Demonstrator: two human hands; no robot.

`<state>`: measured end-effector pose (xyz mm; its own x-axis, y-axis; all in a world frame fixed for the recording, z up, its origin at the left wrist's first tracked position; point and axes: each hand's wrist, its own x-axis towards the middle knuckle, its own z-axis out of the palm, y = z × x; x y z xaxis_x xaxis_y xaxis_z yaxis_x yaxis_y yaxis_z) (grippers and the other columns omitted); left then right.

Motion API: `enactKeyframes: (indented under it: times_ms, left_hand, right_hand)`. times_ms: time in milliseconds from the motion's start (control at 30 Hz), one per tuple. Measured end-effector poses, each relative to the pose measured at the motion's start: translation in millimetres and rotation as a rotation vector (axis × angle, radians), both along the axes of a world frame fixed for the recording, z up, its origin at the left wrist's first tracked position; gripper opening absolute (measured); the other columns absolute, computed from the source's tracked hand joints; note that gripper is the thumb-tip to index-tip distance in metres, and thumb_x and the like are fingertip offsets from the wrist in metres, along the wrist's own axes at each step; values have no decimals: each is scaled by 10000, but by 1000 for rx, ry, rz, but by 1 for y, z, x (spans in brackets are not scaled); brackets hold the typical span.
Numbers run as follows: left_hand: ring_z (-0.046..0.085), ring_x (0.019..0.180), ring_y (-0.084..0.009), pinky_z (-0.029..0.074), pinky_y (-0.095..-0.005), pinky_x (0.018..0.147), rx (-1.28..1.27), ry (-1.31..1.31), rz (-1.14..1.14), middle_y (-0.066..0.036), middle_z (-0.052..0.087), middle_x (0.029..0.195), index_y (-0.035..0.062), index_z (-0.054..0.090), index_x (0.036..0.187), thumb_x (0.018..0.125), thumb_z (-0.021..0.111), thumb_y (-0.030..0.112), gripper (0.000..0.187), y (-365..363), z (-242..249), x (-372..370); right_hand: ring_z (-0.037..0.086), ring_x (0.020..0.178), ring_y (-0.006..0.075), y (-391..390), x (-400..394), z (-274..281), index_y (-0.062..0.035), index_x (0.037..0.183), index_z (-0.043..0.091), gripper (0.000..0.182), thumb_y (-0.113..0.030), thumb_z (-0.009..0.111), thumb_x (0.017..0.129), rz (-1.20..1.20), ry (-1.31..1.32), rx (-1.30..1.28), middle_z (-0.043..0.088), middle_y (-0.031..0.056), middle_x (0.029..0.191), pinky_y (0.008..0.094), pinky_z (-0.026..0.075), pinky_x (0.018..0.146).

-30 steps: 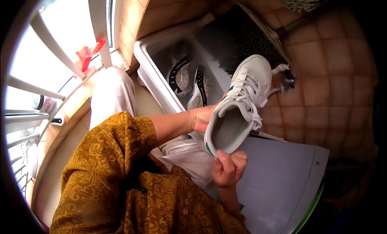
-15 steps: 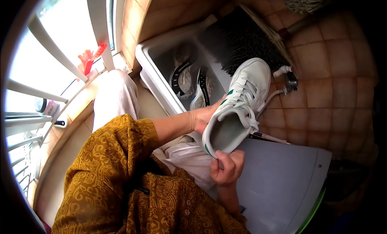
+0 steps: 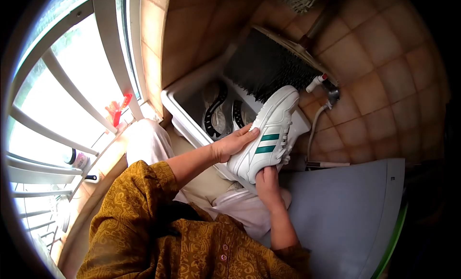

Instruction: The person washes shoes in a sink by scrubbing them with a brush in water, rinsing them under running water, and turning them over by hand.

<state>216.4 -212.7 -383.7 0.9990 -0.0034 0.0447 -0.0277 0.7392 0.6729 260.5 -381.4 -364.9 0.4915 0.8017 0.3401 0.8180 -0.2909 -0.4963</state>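
A white sneaker (image 3: 273, 139) with green side stripes is held up in front of me, toe pointing away and up, its side facing me. My left hand (image 3: 238, 142) grips it along the sole, with the thumb on the side. My right hand (image 3: 268, 183) reaches into the ankle opening; its fingers are hidden inside the shoe. Beyond the sneaker, a pair of shoes with black-and-white soles, one the left shoe (image 3: 214, 111) and one the right shoe (image 3: 238, 114), lie in a white sink (image 3: 180, 111).
A broad dark-bristled broom head (image 3: 269, 62) leans at the sink's far side. A tap (image 3: 331, 91) with a hose is on the tiled wall. A grey lid (image 3: 341, 207) lies at right. Red brush (image 3: 115, 111) and jar (image 3: 77, 158) sit by the barred window.
The sneaker has rolled so its striped side faces me instead of its opening and laces. My right hand has gone from the heel rim into the shoe. My left thumb now shows on the side.
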Motion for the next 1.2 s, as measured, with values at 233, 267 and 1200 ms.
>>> enactKeyframes:
  times_ms: [233,267,1200]
  left_hand:
    - [542,994,-158,450,-288,855,-33,157,123,-75,529,1159,62,330,1313,939,401,372,491,-9,-15,5]
    - [544,987,-155,448,-285,856,-40,163,135,-73,534,1148,71,334,1315,939,410,358,479,-8,-12,4]
    - [413,1144,-125,324,-259,970,583,-99,298,-62,446,1281,77,238,1396,900,531,188,587,2,6,-7]
  right_hand:
    - [498,995,178,3,12,16,46,1162,442,391,30,447,772,51,553,172,540,115,1060,273,390,860]
    - [488,1009,170,1,13,19,43,1175,435,402,27,447,773,79,651,152,537,107,1070,265,382,870]
    - [426,1171,248,8,13,-26,-41,1270,373,391,-238,335,935,-172,2023,947,420,104,1293,446,334,1000]
